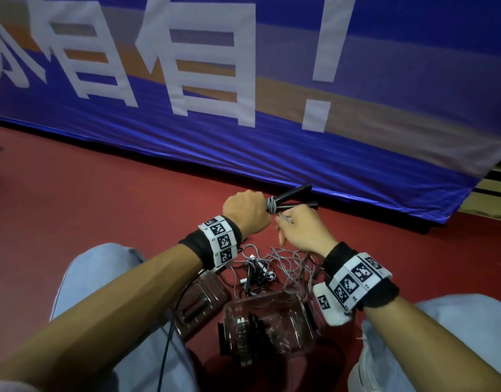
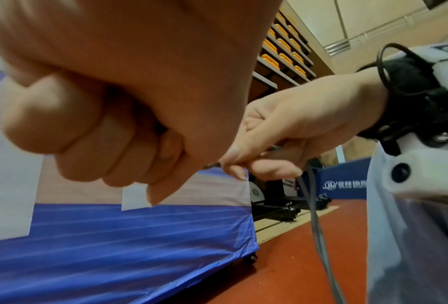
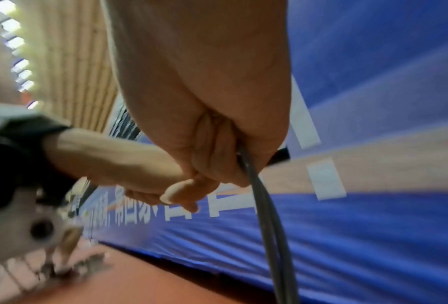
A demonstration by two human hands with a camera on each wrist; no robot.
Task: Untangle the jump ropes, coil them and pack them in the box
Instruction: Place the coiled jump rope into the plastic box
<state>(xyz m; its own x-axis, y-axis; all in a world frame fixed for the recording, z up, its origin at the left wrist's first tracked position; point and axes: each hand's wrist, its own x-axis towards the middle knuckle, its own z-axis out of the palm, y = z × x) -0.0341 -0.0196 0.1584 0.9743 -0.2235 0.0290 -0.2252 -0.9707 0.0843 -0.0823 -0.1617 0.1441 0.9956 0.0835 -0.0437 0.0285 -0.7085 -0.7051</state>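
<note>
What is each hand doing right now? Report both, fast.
Left hand: closed round the two black handles, where the grey cord is wound.
Right hand: pinching the loose end of the grey cord.

Dim indoor light, my head view sharp centrally yet bowed at edges, my right wrist view motion-blurred, bright windows [image 3: 15, 51] blown out

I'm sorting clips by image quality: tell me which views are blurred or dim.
Head view: dim overall, fairly sharp on the left hand, right hand and clear box, softer toward the banner. Left wrist view: mostly sharp. Right wrist view: motion-blurred, worst at lower left; the grey rope smears.
</note>
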